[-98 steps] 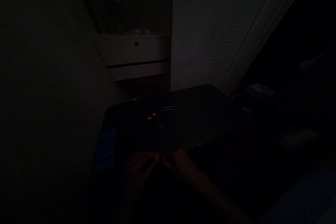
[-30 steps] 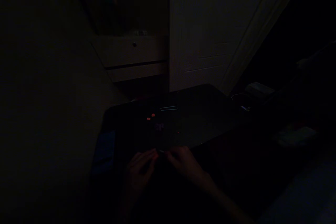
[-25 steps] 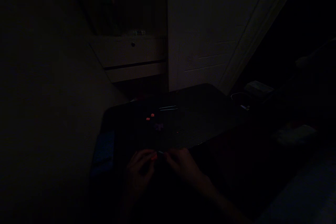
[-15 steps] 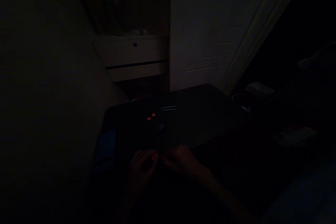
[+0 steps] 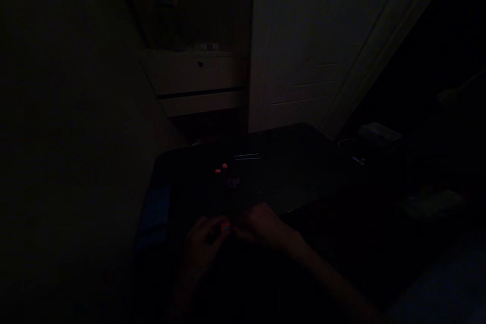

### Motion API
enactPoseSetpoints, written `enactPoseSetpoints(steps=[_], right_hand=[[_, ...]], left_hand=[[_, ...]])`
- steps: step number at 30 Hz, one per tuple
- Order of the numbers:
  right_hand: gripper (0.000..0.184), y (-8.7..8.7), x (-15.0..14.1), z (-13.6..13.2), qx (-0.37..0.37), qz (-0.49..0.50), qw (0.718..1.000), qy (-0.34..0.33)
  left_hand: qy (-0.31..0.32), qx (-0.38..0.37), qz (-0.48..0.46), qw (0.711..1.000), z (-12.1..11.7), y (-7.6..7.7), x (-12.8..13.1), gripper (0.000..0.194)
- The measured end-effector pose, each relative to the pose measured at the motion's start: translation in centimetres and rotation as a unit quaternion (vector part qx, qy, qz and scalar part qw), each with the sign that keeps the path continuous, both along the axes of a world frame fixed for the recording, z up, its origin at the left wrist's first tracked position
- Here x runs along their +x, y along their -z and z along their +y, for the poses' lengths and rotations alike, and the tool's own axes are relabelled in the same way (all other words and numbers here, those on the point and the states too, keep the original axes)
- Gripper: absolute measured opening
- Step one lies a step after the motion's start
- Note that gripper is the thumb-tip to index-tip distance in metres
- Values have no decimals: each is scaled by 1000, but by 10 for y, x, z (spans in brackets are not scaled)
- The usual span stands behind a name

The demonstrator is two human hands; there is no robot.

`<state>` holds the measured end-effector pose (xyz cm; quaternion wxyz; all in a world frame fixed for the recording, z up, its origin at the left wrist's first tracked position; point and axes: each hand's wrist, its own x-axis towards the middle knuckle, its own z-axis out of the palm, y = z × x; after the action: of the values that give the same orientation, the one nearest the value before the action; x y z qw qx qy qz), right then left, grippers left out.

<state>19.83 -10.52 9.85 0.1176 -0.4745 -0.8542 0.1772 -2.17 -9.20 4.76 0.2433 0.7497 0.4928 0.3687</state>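
The room is very dark. My left hand (image 5: 203,243) is closed, pinching a small orange-red piece (image 5: 225,225) between thumb and fingers near the table's front edge. Close beside it, my right hand (image 5: 261,225) is closed too, its fingertips drawn together at the orange-red piece; what they hold is too dark to make out. Beyond the hands lie two small orange-red pieces (image 5: 217,171) and a dim purplish object (image 5: 233,183). Two thin pale sticks (image 5: 247,156) rest farther back. A tiny red speck (image 5: 260,192) shows to their front right.
The dark table (image 5: 292,162) has a bluish flat object (image 5: 152,217) at its left. Behind stand a drawer unit (image 5: 212,73) and a pale panelled door (image 5: 299,50). A pale box (image 5: 379,131) and a thin cable (image 5: 347,140) are at the right.
The view has shifted slightly, so the background sits a little farther right. Both hands stay together at the orange-red piece, with the right hand's fingertips slightly closer to it.
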Motion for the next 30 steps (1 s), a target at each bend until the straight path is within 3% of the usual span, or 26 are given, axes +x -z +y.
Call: enactPoseSetpoints(steps=[9, 17, 22, 30], right_hand=[[21, -13, 4, 3, 19, -73, 997, -22], [21, -13, 11, -2, 26, -63, 998, -14], [21, -10, 12, -3, 18, -6, 1000, -22], [21, -11, -1, 1, 27, -56, 998, -27]], left_hand=[[-14, -35, -10, 999, 0, -6, 3, 39], [-4, -19, -16, 1000, -1, -3, 1, 43], [20, 0, -17, 1000, 0, -2, -2, 37], [17, -4, -5, 1000, 0, -4, 0, 27]])
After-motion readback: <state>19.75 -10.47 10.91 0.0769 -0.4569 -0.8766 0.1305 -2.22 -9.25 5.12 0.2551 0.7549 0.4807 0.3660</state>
